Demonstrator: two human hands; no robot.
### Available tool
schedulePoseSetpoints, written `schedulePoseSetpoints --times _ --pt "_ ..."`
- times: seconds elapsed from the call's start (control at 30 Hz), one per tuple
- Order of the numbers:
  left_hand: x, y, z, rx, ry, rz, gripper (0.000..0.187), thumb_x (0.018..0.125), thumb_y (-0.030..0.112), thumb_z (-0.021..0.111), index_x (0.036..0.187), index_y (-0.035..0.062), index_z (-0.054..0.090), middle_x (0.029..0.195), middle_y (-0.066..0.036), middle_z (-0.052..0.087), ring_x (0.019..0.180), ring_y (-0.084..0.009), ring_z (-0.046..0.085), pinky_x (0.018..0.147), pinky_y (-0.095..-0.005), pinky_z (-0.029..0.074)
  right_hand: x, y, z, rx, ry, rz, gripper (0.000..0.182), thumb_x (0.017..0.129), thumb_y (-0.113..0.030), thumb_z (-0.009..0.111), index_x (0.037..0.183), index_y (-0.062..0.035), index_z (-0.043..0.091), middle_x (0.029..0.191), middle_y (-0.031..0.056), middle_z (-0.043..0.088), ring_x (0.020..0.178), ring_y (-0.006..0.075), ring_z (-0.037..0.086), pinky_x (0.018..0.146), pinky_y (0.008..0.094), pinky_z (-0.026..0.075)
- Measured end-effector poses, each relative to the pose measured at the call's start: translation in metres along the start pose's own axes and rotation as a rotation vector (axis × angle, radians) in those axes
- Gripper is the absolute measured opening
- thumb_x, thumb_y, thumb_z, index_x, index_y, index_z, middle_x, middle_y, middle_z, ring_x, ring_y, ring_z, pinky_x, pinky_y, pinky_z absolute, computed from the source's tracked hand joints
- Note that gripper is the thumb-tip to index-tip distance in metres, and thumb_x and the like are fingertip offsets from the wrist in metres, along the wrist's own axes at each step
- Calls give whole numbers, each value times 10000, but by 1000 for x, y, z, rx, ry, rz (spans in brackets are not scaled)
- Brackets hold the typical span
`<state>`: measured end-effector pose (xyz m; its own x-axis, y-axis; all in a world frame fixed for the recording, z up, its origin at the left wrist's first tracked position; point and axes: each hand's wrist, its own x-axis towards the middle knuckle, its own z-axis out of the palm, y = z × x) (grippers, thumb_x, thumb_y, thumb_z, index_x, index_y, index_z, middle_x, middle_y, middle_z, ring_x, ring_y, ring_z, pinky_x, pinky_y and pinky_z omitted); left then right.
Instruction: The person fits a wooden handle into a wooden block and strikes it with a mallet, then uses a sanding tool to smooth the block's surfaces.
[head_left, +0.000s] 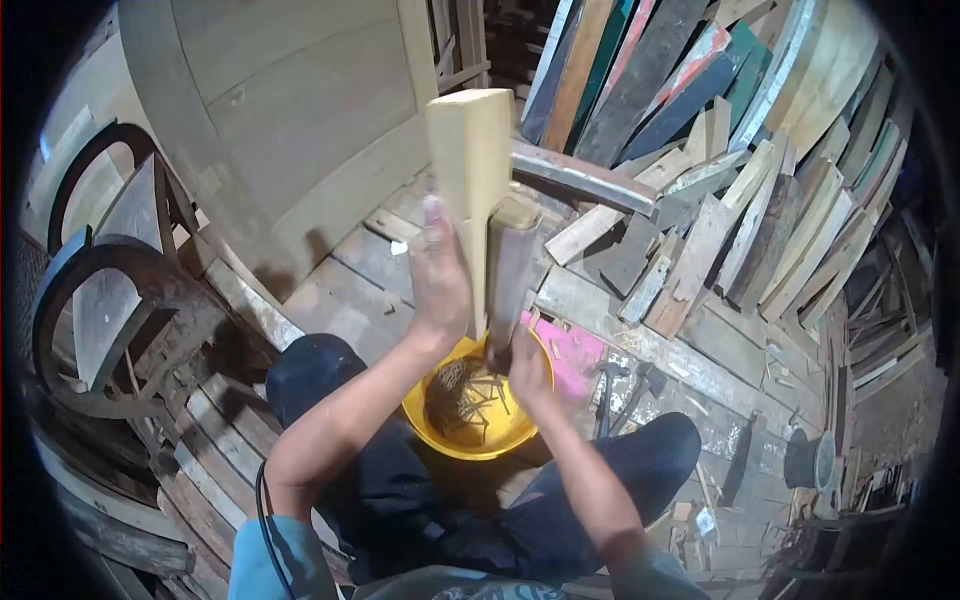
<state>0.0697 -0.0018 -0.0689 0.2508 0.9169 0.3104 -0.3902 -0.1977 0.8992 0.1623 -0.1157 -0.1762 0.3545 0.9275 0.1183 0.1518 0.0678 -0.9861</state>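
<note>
My left hand (442,275) is closed on a pale wooden block (470,150), which stands upright above the yellow bowl (481,452). Its thumb points up along the block's side. Closed around the lower end of a grey-brown, bar-shaped piece (513,262) is my right hand (528,368). That piece is upright and blurred, close against the block's right side; I cannot make out its exact kind. The bowl sits between my legs and holds several thin brown sticks (480,405) and a darker heap of small pieces.
A hammer (605,398) lies right of the bowl, beside a pink sheet (570,355). Many wood offcuts (700,240) are piled at the right. Curved dark wooden frames (75,270) stand at the left, and a large wooden panel (300,100) leans behind.
</note>
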Motion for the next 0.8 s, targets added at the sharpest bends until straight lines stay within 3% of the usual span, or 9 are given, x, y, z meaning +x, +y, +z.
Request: schedulePoseSetpoints --times 0.03,0.07,0.17,0.27,0.47,0.57,0.6,0.7,0.8 --pt "7 5 -7 -112 -75 -45 758 934 661 217 1254 19 459 1104 -63 540 1022 -162 526 920 -302 417 -11 27 1 -48 -37 0 526 1013 -403 282 799 -3 547 685 87 556 671 205 531 644 338 417" --pt "14 9 -14 -220 -146 -98 756 925 674 227 1196 24 499 1011 -52 567 926 -154 560 850 -294 460 -21 51 15 -184 156 -312 476 1014 -349 287 803 -3 537 736 109 559 741 232 535 699 365 409" --pt "17 9 -17 -340 -26 -99 744 916 687 236 1118 33 526 898 -35 563 810 -141 560 754 -288 478 -17 37 1 -270 -28 3 468 1002 -363 326 778 -3 525 715 92 528 732 200 525 675 349 398" --pt "3 -8 -1 178 22 11 745 942 649 196 983 12 581 823 -47 582 781 -127 574 719 -280 471 5 -22 -4 -9 5 119 462 1010 -323 331 734 -6 524 647 45 506 640 146 469 589 323 373" --pt "17 8 -18 -391 -21 -127 743 942 644 234 1215 6 501 1091 -81 577 1024 -185 551 917 -307 431 -28 33 2 -220 -107 -89 481 1015 -335 278 891 21 577 731 132 561 735 260 538 698 411 410" --pt "7 -5 -3 -80 56 59 744 934 652 242 1168 3 522 981 -77 586 876 -164 578 779 -291 477 9 3 -3 -73 80 -68 463 1016 -334 290 820 1 541 673 73 547 619 202 494 597 353 406" --pt "7 -7 -8 -21 5 67 719 952 620 242 1142 -9 535 970 -82 590 851 -157 583 768 -288 482 9 -2 -16 -61 -121 78 485 1019 -352 274 881 7 570 737 78 588 655 179 521 607 337 417" --pt "12 5 -12 -399 -53 -129 683 978 573 242 1099 -23 554 959 -80 594 835 -145 582 789 -290 475 -26 132 7 -155 -25 -178 502 1011 -386 313 806 0 560 676 73 540 647 179 512 605 344 392" --pt "14 2 -11 -302 16 -102 715 950 628 237 1161 8 522 1023 -74 585 947 -175 564 875 -305 441 -18 46 11 -42 103 -132 474 1010 -371 328 711 -23 449 602 44 410 588 146 404 556 338 343"
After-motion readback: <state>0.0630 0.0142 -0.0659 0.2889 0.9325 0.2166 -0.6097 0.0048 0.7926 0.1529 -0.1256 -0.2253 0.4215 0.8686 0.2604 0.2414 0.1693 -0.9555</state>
